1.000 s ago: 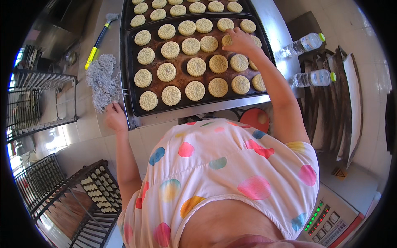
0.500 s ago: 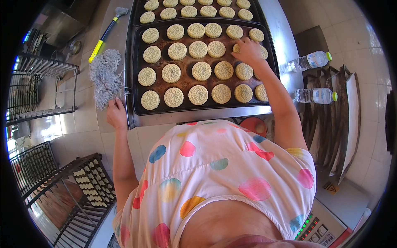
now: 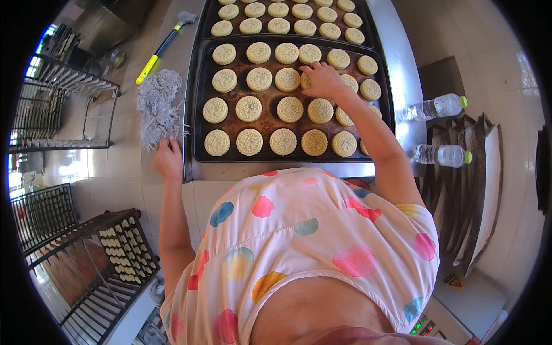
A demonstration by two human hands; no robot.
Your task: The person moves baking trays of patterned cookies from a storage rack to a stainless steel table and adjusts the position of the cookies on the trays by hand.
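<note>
Head view, single: left fisheye of side-by-side pair, head-worn; facing down over wearer's shirt (image 3: 310,241), close, lower half; nearer tray (image 3: 269,114) and table (image 3: 406,69) farther off, upper half; edges bowed.

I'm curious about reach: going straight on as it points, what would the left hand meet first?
Likely the grey mop head, right by the left hand; whether they touch is unclear.

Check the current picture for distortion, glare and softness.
Head view: fisheye distortion bows the far edge of the baking tray, with black corners; head view: glare whitens the floor tiles at left; head view: embossing on the nearer round pastries looks fairly clear.
</note>
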